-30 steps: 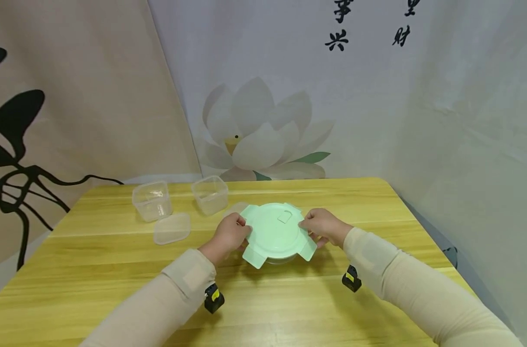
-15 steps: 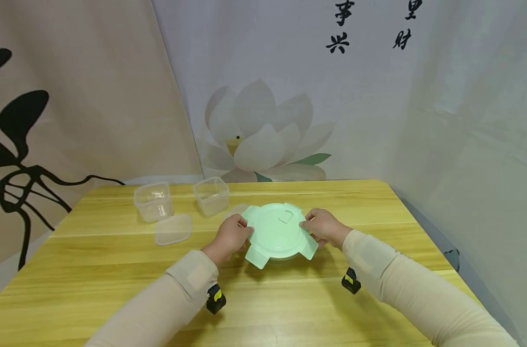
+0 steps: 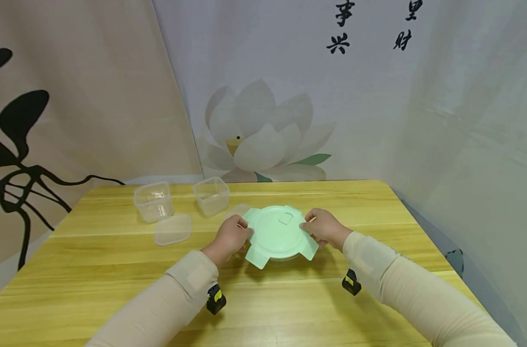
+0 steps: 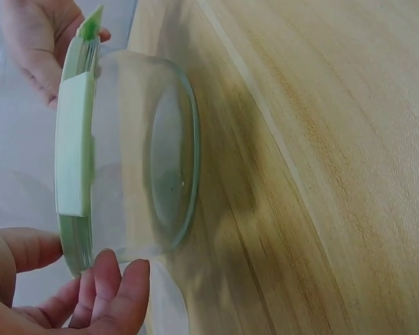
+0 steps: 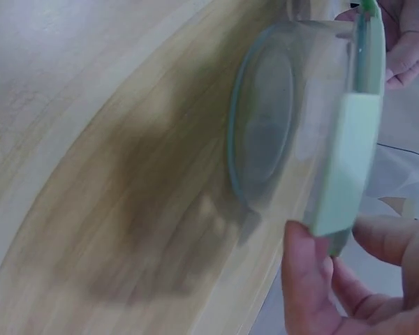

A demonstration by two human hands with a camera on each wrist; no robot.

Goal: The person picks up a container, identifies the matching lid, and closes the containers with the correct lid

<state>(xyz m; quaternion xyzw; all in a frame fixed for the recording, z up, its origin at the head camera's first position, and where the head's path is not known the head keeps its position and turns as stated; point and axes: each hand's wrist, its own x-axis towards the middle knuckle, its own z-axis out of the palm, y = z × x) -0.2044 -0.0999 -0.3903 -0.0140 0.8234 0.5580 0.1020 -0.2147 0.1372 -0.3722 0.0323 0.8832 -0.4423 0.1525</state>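
A round glass food container (image 4: pixel 136 160) wears a mint-green lid (image 3: pixel 275 236) with side flaps, two of them hanging out toward the person. At the lid's left edge, the left hand (image 3: pixel 232 236) pinches it, thumb above and fingers curled beneath. Opposite, the right hand (image 3: pixel 326 226) holds the right edge in the same manner, its fingertips beside a flap (image 5: pixel 349 164) in the right wrist view. The glass base shows low over the wooden table, with a shadow around it. From the head, the lid hides most of the glass.
Two clear plastic tubs (image 3: pixel 153 202) stand at the back left of the wooden table (image 3: pixel 94 284). A flat translucent lid (image 3: pixel 173 230) lies before them; another translucent lid (image 3: pixel 238 210) lies partly behind the green one. A printed curtain (image 3: pixel 359 115) hangs behind.
Both hands stay at the lid's edges. The far edge of the green lid has dropped slightly. The whole scene shifted a little as the head moved.
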